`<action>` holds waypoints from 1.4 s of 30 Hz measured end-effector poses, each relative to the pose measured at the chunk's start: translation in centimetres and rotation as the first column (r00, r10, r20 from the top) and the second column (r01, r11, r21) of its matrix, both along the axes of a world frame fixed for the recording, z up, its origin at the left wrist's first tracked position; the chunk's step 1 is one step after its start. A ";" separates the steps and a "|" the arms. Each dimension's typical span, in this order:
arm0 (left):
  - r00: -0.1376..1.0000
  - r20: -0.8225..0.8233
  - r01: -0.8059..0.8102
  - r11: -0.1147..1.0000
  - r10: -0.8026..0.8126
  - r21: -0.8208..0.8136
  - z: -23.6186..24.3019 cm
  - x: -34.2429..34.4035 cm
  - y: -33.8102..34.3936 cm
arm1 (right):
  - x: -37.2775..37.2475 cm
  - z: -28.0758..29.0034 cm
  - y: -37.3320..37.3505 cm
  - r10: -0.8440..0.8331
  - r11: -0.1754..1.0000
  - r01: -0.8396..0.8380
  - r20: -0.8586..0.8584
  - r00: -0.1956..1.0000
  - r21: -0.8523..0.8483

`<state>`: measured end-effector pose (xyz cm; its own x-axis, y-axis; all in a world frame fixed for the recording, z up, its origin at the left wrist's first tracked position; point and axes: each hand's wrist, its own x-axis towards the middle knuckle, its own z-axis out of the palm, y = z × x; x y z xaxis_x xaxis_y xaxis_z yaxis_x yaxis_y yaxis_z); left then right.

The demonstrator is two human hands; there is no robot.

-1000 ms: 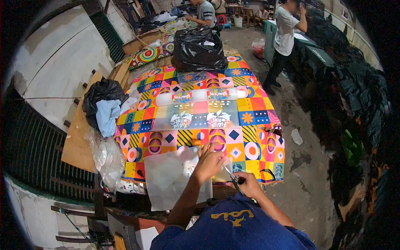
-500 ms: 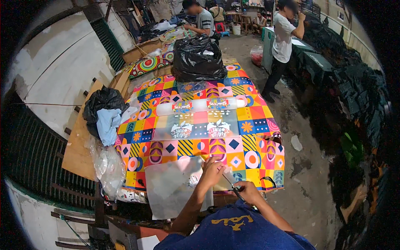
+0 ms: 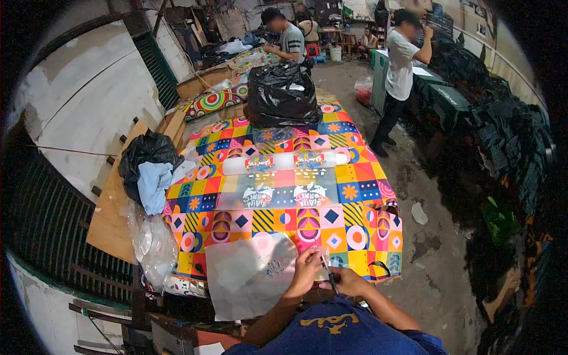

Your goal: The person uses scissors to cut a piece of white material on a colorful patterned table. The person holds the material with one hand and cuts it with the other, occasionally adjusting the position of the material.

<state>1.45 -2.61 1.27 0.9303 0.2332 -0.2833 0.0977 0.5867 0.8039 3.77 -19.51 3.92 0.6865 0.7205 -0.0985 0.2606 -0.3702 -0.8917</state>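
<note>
Close in front of my body, my left hand (image 3: 306,271) is closed, fingers pinching a small clear piece of film that I can barely make out. Just right of it, my right hand (image 3: 350,281) grips a pair of scissors (image 3: 328,273), their blades pointing away from me beside the left fingertips. A translucent sheet (image 3: 228,290) with a small printed mark lies left of my hands, overhanging the near table edge. Farther up the table, a long clear film strip (image 3: 288,185) with white printed designs unrolls from a whitish roll (image 3: 285,161).
A brightly patterned cloth (image 3: 355,236) covers the table. A full black plastic bag (image 3: 281,94) stands at its far end. Left are a black bag (image 3: 145,151), light-blue cloth (image 3: 155,180) and crumpled clear plastic (image 3: 155,242). One person (image 3: 400,71) stands right; another (image 3: 290,44) works behind.
My left hand has drawn nearer to my body and to the scissors. The scissors now point more straight ahead. The whole view has tilted slightly, so the table sits lower.
</note>
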 end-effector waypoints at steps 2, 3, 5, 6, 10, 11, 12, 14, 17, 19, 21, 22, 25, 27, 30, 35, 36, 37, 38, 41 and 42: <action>0.991 0.008 -0.133 0.991 0.133 0.004 -0.6 -0.1 -0.8 | 0.1 4.1 0.5 0.027 0.988 -0.022 0.030 0.999 -0.152; 0.981 -0.002 -0.195 0.980 0.195 -0.024 -0.9 0.0 -1.0 | 0.2 4.5 0.6 0.029 0.980 -0.012 0.084 0.996 -0.198; 0.960 0.091 -0.243 0.952 0.263 -0.187 0.7 0.5 -1.1 | 0.5 6.4 1.2 0.035 0.941 0.028 0.178 0.983 -0.337; 0.954 0.085 -0.259 0.934 0.286 -0.245 1.4 0.8 -1.1 | 0.4 8.1 1.7 0.040 0.902 0.056 0.213 0.976 -0.429; 0.916 0.130 -0.319 0.886 0.379 -0.336 5.7 3.0 -0.6 | 2.4 11.0 1.7 0.205 0.937 -0.058 0.408 0.890 -0.344; 0.913 0.174 -0.301 0.897 0.369 -0.324 6.4 3.4 -0.3 | 2.5 13.6 1.6 0.285 0.914 -0.043 0.561 0.778 -0.404; 0.910 0.216 -0.280 0.908 0.354 -0.310 7.4 3.8 -0.1 | 2.3 17.0 1.2 0.362 0.888 -0.013 0.682 0.635 -0.459; 0.875 0.264 -0.245 0.841 0.407 -0.482 10.6 3.6 0.6 | 3.0 20.7 1.1 0.173 0.922 0.167 0.757 0.630 -0.350; 0.858 0.331 -0.232 0.872 0.392 -0.431 12.5 2.1 1.5 | 4.0 27.3 -2.4 -0.237 0.942 0.258 0.970 0.048 0.217; 0.878 0.265 -0.278 0.875 0.399 -0.397 11.9 0.7 2.3 | 3.5 31.6 -4.4 -0.422 0.876 0.156 0.882 -0.210 0.456; 0.903 0.228 -0.263 0.888 0.364 -0.377 10.2 0.3 1.8 | 2.4 34.9 -7.2 -0.420 0.856 0.138 0.825 -0.378 0.499; 0.910 0.202 -0.265 0.883 0.362 -0.387 9.2 -0.1 1.7 | 2.2 35.3 -8.0 -0.434 0.847 0.124 0.806 -0.401 0.518; 0.902 0.147 -0.332 0.869 0.406 -0.367 7.5 -1.9 2.5 | 2.9 35.1 -8.5 -0.497 0.825 0.055 0.767 -0.405 0.563; 0.903 0.099 -0.346 0.843 0.419 -0.413 7.4 -2.5 2.0 | 3.0 34.1 -8.4 -0.520 0.815 0.069 0.778 -0.353 0.575; 0.897 0.087 -0.353 0.820 0.434 -0.450 7.6 -3.4 1.7 | 4.2 28.8 -7.3 -0.518 0.851 0.101 0.855 0.014 0.515; 0.912 0.096 -0.283 0.781 0.399 -0.557 8.3 -3.6 -0.3 | 0.2 13.3 -2.8 0.047 0.999 -0.045 0.120 0.992 -0.024; 0.913 0.095 -0.278 0.775 0.397 -0.567 8.7 -3.7 -0.6 | -1.6 9.5 -2.2 0.104 0.992 -0.115 0.155 0.982 0.060; 0.910 0.158 -0.241 0.798 0.384 -0.552 8.1 -3.9 -0.6 | -3.1 7.1 -1.4 0.133 0.981 -0.141 0.072 0.989 0.135; 0.910 0.166 -0.238 0.808 0.379 -0.539 8.0 -4.2 -0.7 | -3.8 6.0 -1.0 0.158 0.966 -0.152 -0.015 0.987 0.211; 0.924 0.170 -0.215 0.832 0.343 -0.511 8.0 -4.9 -1.1 | -3.3 5.0 -1.3 0.154 0.969 -0.108 -0.203 0.967 0.222; 0.917 0.181 -0.225 0.836 0.355 -0.501 7.6 -4.9 -1.1 | -3.4 5.0 -1.6 0.166 0.965 -0.117 -0.202 0.965 0.236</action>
<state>-3.49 -3.70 8.91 0.8941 0.4067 -0.1878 -0.3071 0.8617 0.4039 0.35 -21.09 8.90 0.5551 0.8294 -0.0626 0.0858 -0.1319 -0.9875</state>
